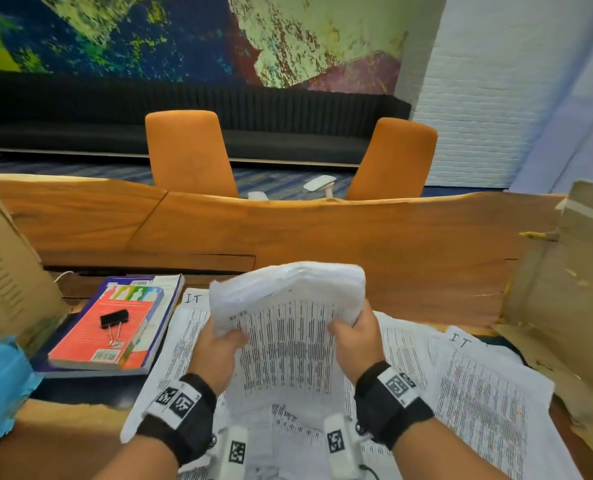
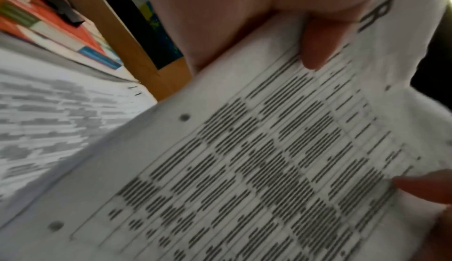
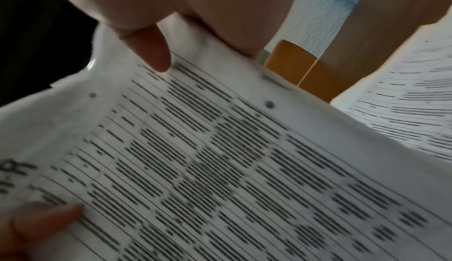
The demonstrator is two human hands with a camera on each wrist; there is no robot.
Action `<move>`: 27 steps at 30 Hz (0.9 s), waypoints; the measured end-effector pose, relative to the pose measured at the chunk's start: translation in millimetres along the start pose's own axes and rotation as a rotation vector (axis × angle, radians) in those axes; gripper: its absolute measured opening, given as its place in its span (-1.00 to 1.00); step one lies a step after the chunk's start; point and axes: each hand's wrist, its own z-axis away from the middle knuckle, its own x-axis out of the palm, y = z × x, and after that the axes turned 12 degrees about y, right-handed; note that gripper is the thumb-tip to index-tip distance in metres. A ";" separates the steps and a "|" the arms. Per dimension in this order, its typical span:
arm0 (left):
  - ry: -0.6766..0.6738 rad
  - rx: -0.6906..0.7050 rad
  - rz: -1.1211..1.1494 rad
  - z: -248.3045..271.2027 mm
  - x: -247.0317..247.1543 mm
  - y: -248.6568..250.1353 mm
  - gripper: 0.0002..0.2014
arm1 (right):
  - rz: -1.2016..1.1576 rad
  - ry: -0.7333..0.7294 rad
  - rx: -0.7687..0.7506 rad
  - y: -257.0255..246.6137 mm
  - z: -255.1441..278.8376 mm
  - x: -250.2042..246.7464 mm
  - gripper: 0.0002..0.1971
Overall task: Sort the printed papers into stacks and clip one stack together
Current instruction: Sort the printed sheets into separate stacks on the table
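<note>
A thick stack of printed papers (image 1: 288,327) is held up in front of me, its top edge bent away. My left hand (image 1: 218,344) grips its left side and my right hand (image 1: 355,336) grips its right side, thumbs on the printed face. Close up, the left wrist view shows the left thumb (image 2: 318,42) pressed on the stack of papers (image 2: 244,168); the right wrist view shows the right thumb (image 3: 151,50) on the same sheets (image 3: 220,158). More printed papers (image 1: 478,393) lie spread on the table, some marked "IT". A black binder clip (image 1: 114,320) rests on a red book (image 1: 108,330).
The red book lies on a larger book (image 1: 163,306) at left. Cardboard boxes stand at far left (image 1: 4,271) and far right (image 1: 565,271). A wooden table edge (image 1: 288,230) runs behind, with two orange chairs (image 1: 189,154) beyond it.
</note>
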 end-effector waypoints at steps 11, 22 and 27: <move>0.058 -0.148 -0.038 1.9 11.7 -11.5 -0.72 | 0.059 -0.018 0.079 24.6 10.4 4.2 -0.66; -0.023 -0.038 -0.322 -3.5 11.3 -42.3 -0.80 | 0.181 -0.280 0.160 62.9 -7.6 -8.2 -0.77; -0.014 -0.017 -0.451 -13.5 20.3 -39.3 -0.76 | 0.334 -0.462 0.231 77.7 -48.5 -33.9 -0.63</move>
